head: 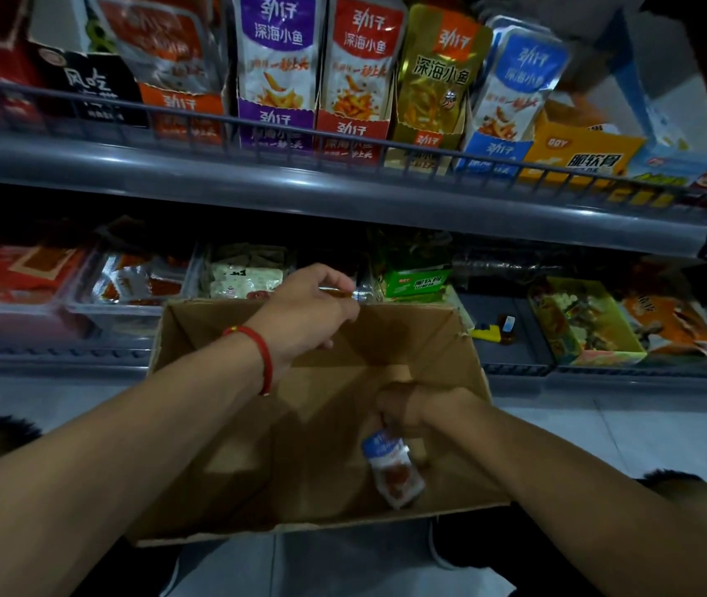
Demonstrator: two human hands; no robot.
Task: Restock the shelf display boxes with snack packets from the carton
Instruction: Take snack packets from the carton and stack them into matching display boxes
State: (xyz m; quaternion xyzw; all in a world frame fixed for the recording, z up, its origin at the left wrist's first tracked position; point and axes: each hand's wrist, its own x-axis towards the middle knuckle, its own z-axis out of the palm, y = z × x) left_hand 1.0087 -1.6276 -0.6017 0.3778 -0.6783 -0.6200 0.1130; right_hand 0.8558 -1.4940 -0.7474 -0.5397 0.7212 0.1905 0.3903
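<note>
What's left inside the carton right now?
Inside the carton, one blue-and-white snack packet shows, pinched by the right hand. The rest of the visible floor looks bare cardboard. The left hand grips the far rim; both forearms cover part of the floor.

One camera sat on the person's head. It looked forward and down, close over the open brown cardboard carton [222, 428], facing the grey metal shelves [213, 174].
</note>
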